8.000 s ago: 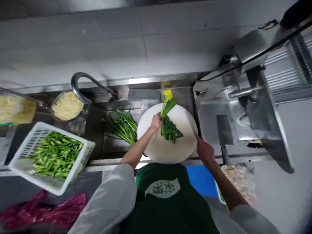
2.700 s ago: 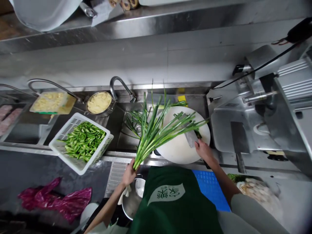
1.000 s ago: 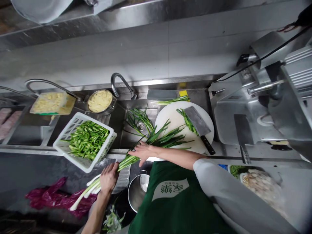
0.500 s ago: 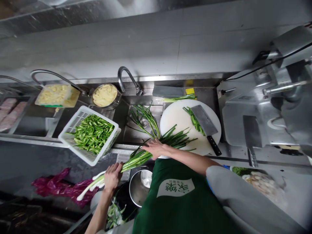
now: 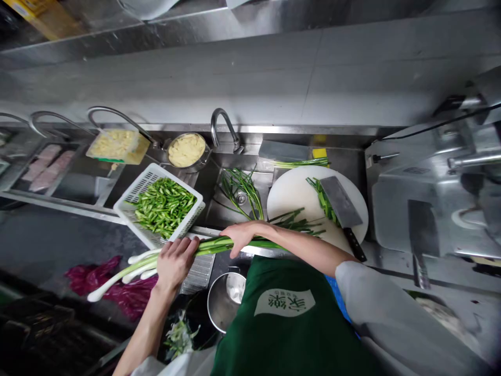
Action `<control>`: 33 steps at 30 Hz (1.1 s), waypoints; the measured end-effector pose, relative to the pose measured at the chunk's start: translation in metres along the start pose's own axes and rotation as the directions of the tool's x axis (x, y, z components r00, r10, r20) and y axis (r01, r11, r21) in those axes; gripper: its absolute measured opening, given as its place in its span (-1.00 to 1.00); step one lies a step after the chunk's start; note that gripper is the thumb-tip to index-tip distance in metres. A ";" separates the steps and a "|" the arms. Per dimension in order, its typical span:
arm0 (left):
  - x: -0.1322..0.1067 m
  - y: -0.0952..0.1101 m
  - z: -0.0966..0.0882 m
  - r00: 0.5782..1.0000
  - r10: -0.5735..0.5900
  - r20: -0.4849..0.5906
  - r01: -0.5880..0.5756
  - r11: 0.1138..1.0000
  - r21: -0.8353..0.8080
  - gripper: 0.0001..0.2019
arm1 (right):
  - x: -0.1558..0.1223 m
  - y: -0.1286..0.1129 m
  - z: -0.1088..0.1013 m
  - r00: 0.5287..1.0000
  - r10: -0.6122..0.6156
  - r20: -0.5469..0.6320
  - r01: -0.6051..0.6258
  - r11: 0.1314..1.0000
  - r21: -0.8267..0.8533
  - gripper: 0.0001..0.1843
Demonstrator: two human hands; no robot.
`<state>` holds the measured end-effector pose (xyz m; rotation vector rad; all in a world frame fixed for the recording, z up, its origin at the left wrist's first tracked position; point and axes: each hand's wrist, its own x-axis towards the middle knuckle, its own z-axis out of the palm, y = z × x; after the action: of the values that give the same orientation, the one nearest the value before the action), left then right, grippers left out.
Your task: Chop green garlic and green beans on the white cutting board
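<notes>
A bunch of green onions [image 5: 211,245] lies across the front of the sink, white bulbs to the left and leafy tops over the round white cutting board [image 5: 285,190]. Near the bulbs, my left hand [image 5: 177,261] is wrapped round the stalks. My right hand [image 5: 239,235] grips the bunch further along, its thumb below and fingers over the greens. On the board a cleaver [image 5: 342,203] rests partly over cut green pieces [image 5: 323,198]. More green onions [image 5: 246,190] lie in the sink beside the board.
A white basket [image 5: 120,210] of cut green vegetable stands left of the sink. Behind it are a pot of pale slices [image 5: 187,150] and a faucet [image 5: 225,130]. Below are a metal pot [image 5: 219,308] and a purple bag [image 5: 131,300]. A second cleaver [image 5: 422,235] lies right.
Both hands have risen with the green onions, which now lie more level. The bulbs reach further left, and the right hand has shifted slightly left along the bunch. The camera view has turned left.
</notes>
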<state>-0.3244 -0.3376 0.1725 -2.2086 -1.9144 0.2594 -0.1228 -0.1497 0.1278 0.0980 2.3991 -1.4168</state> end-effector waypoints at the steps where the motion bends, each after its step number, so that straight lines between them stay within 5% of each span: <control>1: 0.002 0.000 0.000 0.998 0.029 -0.048 -0.029 1.000 -0.001 -0.76 | -0.010 0.006 -0.001 1.000 0.014 0.020 -0.014 0.999 0.031 -0.45; 5: 0.016 0.004 0.011 0.978 0.089 -0.187 -0.096 0.995 -0.032 -0.79 | -0.058 0.021 -0.001 0.992 0.118 0.041 -0.119 0.993 0.025 -0.53; 8: 0.027 0.016 0.035 0.985 0.055 -0.163 -0.074 0.991 -0.109 -0.80 | -0.088 0.026 0.004 0.965 0.230 -0.124 -0.243 0.964 -0.109 -0.55; 11: 0.040 0.041 0.068 0.999 -0.025 0.020 0.029 0.971 -0.236 -0.80 | -0.097 0.039 0.015 0.910 0.316 -0.269 -0.379 0.897 -0.228 -0.58; 14: 0.060 0.080 0.095 0.972 -0.012 0.236 0.109 0.908 -0.405 -0.72 | -0.088 0.064 0.029 0.896 0.378 -0.234 -0.437 0.848 -0.302 -0.63; 18: 0.099 0.147 0.112 0.931 0.141 0.338 0.063 0.847 -0.528 -0.33 | -0.074 0.100 0.047 0.877 0.428 -0.217 -0.478 0.814 -0.329 -0.64; 21: 0.124 0.180 0.118 0.870 0.141 0.472 0.124 0.865 -0.487 -0.39 | -0.077 0.116 0.058 0.872 0.414 -0.260 -0.484 0.807 -0.339 -0.63; 25: 0.130 0.176 0.123 0.843 0.164 0.512 0.107 0.883 -0.458 -0.56 | -0.092 0.119 0.072 0.833 0.386 -0.396 -0.528 0.769 -0.361 -0.50; 33: 0.096 0.146 0.125 0.829 0.162 0.534 0.097 0.900 -0.425 -0.59 | -0.111 0.113 0.097 0.799 0.332 -0.500 -0.561 0.711 -0.424 -0.48</control>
<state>-0.2051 -0.2571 0.0128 -2.6811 -2.4345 0.5976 0.0332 -0.1636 0.0283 0.8418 2.7276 -0.4581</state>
